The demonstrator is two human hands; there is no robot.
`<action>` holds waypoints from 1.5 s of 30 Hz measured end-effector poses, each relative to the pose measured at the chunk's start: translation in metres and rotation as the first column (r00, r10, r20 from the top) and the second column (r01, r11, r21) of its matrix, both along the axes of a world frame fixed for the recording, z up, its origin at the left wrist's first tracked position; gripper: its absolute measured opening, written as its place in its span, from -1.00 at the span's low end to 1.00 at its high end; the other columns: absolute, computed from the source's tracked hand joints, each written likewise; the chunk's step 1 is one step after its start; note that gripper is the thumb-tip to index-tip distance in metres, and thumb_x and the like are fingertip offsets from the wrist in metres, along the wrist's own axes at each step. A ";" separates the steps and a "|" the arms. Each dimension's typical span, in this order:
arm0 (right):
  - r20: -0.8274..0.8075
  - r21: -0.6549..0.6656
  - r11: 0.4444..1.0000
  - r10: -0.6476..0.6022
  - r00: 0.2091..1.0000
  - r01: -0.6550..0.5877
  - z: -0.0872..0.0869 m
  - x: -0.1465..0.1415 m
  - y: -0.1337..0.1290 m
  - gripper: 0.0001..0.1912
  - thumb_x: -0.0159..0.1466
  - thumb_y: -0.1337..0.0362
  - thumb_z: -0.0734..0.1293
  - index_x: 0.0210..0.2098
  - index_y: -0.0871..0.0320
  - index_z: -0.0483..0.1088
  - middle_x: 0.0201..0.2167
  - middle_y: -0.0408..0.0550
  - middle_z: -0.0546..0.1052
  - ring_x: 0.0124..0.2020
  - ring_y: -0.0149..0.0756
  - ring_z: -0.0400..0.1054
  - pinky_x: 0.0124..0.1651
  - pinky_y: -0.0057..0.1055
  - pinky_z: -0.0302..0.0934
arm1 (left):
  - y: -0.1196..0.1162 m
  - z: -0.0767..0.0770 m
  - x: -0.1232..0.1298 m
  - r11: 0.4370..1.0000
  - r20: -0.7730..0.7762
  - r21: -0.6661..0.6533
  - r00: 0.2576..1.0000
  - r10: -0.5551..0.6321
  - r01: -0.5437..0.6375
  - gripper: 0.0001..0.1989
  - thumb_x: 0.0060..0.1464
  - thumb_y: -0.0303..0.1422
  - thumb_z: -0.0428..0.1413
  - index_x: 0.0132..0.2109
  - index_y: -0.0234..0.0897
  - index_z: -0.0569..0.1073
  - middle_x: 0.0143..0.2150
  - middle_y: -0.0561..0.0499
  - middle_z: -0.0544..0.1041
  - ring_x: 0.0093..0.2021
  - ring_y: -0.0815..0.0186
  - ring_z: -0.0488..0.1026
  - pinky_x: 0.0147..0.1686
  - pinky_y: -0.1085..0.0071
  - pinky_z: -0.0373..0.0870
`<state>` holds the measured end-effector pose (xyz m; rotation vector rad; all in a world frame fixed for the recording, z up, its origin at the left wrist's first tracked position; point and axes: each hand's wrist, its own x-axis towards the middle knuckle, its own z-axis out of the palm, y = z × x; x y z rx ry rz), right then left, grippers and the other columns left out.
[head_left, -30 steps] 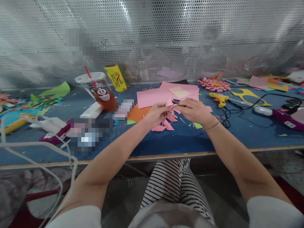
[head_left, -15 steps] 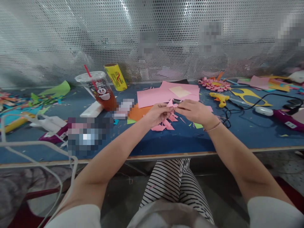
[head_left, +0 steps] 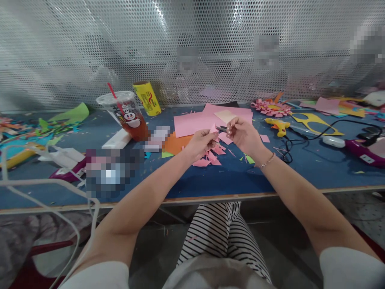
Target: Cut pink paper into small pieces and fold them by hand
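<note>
Between the fingertips of my left hand (head_left: 201, 145) is a small piece of pink paper (head_left: 213, 128), held a little above the table. My right hand (head_left: 244, 135) grips dark scissors (head_left: 221, 129); their handles are mostly hidden by the fingers. The blades point left, close to the pink piece; whether they touch it I cannot tell. Under my hands lies a loose pile of cut pink paper pieces (head_left: 212, 156). Behind them a large pink sheet (head_left: 189, 122) lies flat, with a cream paper piece (head_left: 224, 116) on it.
On the left stand a plastic drink cup (head_left: 132, 120) and a yellow tube (head_left: 148, 98). A yellow glue gun (head_left: 278, 126) lies at right, its black cord curling across the blue table (head_left: 237, 180). Beyond it are a pink paper flower (head_left: 272, 107) and a purple-handled tool (head_left: 361, 150).
My right hand has drawn slightly away from my left, its fingers lifting, and more of the scissors shows. The pink piece in my left hand is turned and looks narrower.
</note>
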<state>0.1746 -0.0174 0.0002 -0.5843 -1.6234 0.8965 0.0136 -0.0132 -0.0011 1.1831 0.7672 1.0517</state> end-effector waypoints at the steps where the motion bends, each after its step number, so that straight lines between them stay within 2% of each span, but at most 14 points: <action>1: -0.027 -0.058 0.997 0.056 0.998 -0.057 0.000 -0.001 0.001 -0.92 0.17 0.29 0.04 -0.45 0.10 0.07 -0.53 -0.15 0.23 -0.54 -0.43 0.17 -0.46 -0.42 0.22 | 0.001 -0.001 0.000 1.000 -0.018 0.020 1.000 0.001 -0.001 -0.86 -0.13 -0.47 0.13 -0.54 -0.38 0.31 -0.62 0.10 0.34 -0.65 0.60 0.22 -0.61 0.60 0.14; 6: -0.112 -0.221 0.950 0.200 0.973 -0.220 0.002 -0.001 -0.002 -0.92 0.16 0.29 0.06 -0.46 0.09 0.02 -0.55 -0.17 0.12 -0.53 -0.41 0.10 -0.44 -0.41 0.22 | 0.003 -0.006 -0.002 0.985 -0.140 0.167 0.988 0.066 -0.042 -0.90 -0.13 -0.50 0.05 -0.55 -0.37 0.29 -0.64 0.10 0.34 -0.66 0.57 0.23 -0.62 0.58 0.15; 10: -0.188 -0.263 0.919 0.250 0.950 -0.294 0.003 -0.001 -0.006 -0.93 0.16 0.28 0.07 -0.45 0.10 0.03 -0.53 -0.16 0.10 -0.53 -0.40 0.07 -0.42 -0.37 0.21 | -0.002 -0.001 -0.001 0.979 -0.223 0.201 0.973 0.062 -0.016 -0.98 -0.11 -0.49 0.01 -0.46 -0.36 0.31 -0.60 0.07 0.39 -0.63 0.49 0.35 -0.59 0.54 0.27; 16: -0.147 -0.246 0.924 0.263 0.953 -0.293 0.007 0.001 -0.009 -0.88 0.15 0.23 0.04 -0.48 0.09 -0.04 -0.56 -0.16 0.03 -0.54 -0.37 0.01 -0.49 -0.34 0.18 | -0.006 -0.001 0.002 0.979 -0.255 0.202 0.966 0.032 0.021 -0.97 -0.10 -0.49 0.01 -0.40 -0.35 0.29 -0.53 0.07 0.44 -0.61 0.49 0.37 -0.58 0.55 0.30; 24: 0.028 -0.082 0.959 0.274 0.961 -0.271 0.005 0.004 -0.008 -0.81 0.18 0.13 -0.03 -0.48 0.08 -0.11 -0.56 -0.15 0.04 -0.54 -0.35 -0.01 -0.50 -0.31 0.13 | -0.004 -0.004 0.000 0.969 -0.285 0.245 0.957 0.053 0.020 -0.95 -0.11 -0.48 0.01 -0.42 -0.32 0.25 -0.54 0.07 0.43 -0.65 0.52 0.33 -0.64 0.58 0.24; 31: 0.014 -0.037 0.953 0.303 0.953 -0.302 0.006 0.004 -0.009 -0.83 0.17 0.15 -0.03 -0.48 0.08 -0.10 -0.57 -0.16 0.03 -0.55 -0.34 -0.03 -0.51 -0.31 0.11 | -0.004 -0.004 -0.001 0.961 -0.261 0.276 0.963 0.065 0.010 -0.93 -0.09 -0.46 0.01 -0.40 -0.32 0.23 -0.49 0.03 0.46 -0.65 0.52 0.33 -0.66 0.58 0.22; 37: -0.110 -0.069 0.931 0.350 0.930 -0.359 0.004 0.004 -0.008 -0.80 0.17 0.22 0.04 -0.51 0.08 -0.14 -0.59 -0.23 -0.07 -0.61 -0.40 -0.14 -0.56 -0.40 0.03 | -0.005 -0.001 -0.001 0.966 -0.257 0.258 0.965 0.053 0.016 -0.90 -0.10 -0.48 0.02 -0.40 -0.31 0.20 -0.48 0.04 0.46 -0.66 0.52 0.33 -0.65 0.57 0.25; 40: -0.262 -0.143 0.880 0.408 0.874 -0.454 0.003 0.003 -0.007 -0.77 0.11 0.33 0.16 -0.53 0.09 -0.09 -0.61 -0.26 -0.09 -0.64 -0.47 -0.15 -0.60 -0.50 0.02 | -0.005 -0.001 0.000 0.966 -0.262 0.257 0.964 0.049 0.021 -0.91 -0.10 -0.48 0.01 -0.40 -0.31 0.21 -0.48 0.05 0.46 -0.65 0.53 0.33 -0.64 0.57 0.26; 45: -0.517 -0.243 0.711 0.480 0.708 -0.660 0.005 0.002 -0.010 -0.73 -0.03 0.45 0.27 -0.56 0.14 0.01 -0.63 -0.28 -0.06 -0.63 -0.53 -0.12 -0.57 -0.56 0.03 | -0.003 -0.004 0.000 0.964 -0.261 0.266 0.964 0.053 0.019 -0.91 -0.10 -0.47 0.02 -0.40 -0.32 0.21 -0.52 0.08 0.45 -0.66 0.53 0.33 -0.64 0.58 0.27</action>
